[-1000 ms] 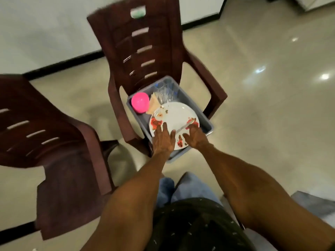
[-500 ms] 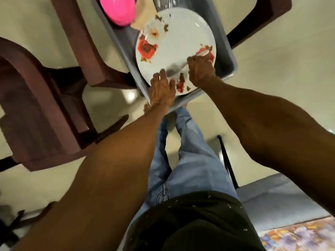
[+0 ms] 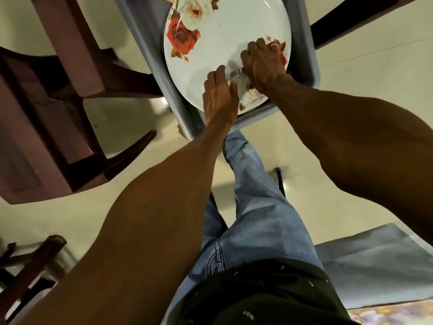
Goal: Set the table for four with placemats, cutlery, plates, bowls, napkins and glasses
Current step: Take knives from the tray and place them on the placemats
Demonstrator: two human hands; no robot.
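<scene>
1. Head view: the floral plate [image 3: 220, 50] lies in the grey tub [image 3: 302, 43] on the brown chair [image 3: 77, 55].
2. Both hands, flat a second ago, now close: right hand [image 3: 263, 64] curls around metal cutlery [image 3: 234, 75]; left hand [image 3: 219, 97] pinches its end.
3. Cutlery probably goes out first.

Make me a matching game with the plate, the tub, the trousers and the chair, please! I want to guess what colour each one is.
Things:
1. plate
2. tub
3. trousers
4. chair

Colours:
A. dark brown
B. white with red roses
C. blue denim
D. grey-blue

Pairs: 1-B, 2-D, 3-C, 4-A
</scene>
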